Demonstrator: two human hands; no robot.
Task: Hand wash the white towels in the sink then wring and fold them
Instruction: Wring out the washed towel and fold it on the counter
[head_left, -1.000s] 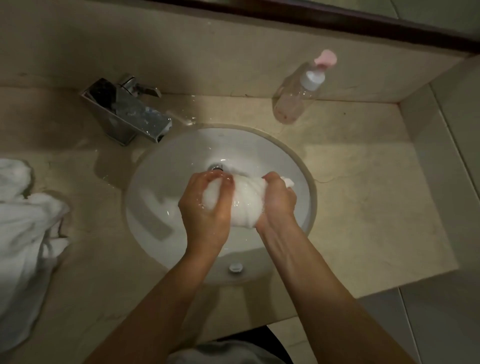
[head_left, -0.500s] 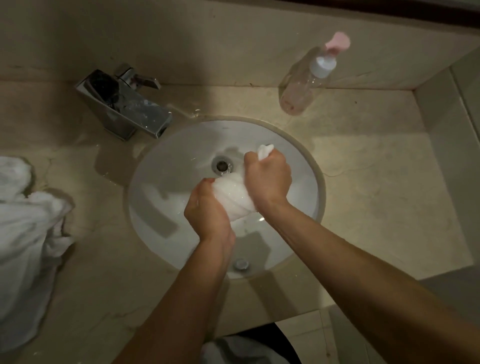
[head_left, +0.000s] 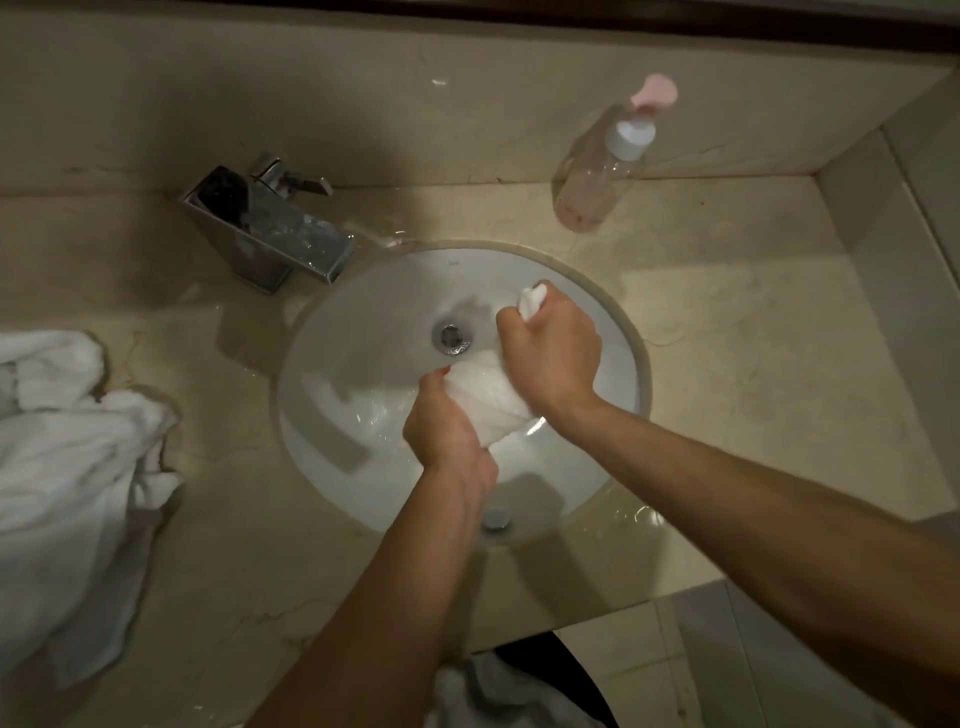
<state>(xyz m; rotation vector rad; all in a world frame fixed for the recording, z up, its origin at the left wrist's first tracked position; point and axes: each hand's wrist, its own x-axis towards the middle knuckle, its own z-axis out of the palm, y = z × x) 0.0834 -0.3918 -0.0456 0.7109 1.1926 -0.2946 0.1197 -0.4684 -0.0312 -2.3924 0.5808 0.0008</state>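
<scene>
A wet white towel is twisted into a tight roll above the round white sink. My left hand grips the near end of the roll. My right hand grips the far end, and a small tip of towel pokes out past its fingers. The roll runs diagonally between the two fists, over the near right part of the basin. The drain shows just behind the towel. More white towels lie in a heap on the counter at the left.
A chrome faucet stands at the sink's back left. A clear pump bottle with a pink top stands at the back right near the wall. The beige counter is wet around the sink rim. White cloth shows below the counter edge.
The towel went from lying crosswise between my hands to a diagonal twisted roll. My right hand moved farther from me, my left hand nearer.
</scene>
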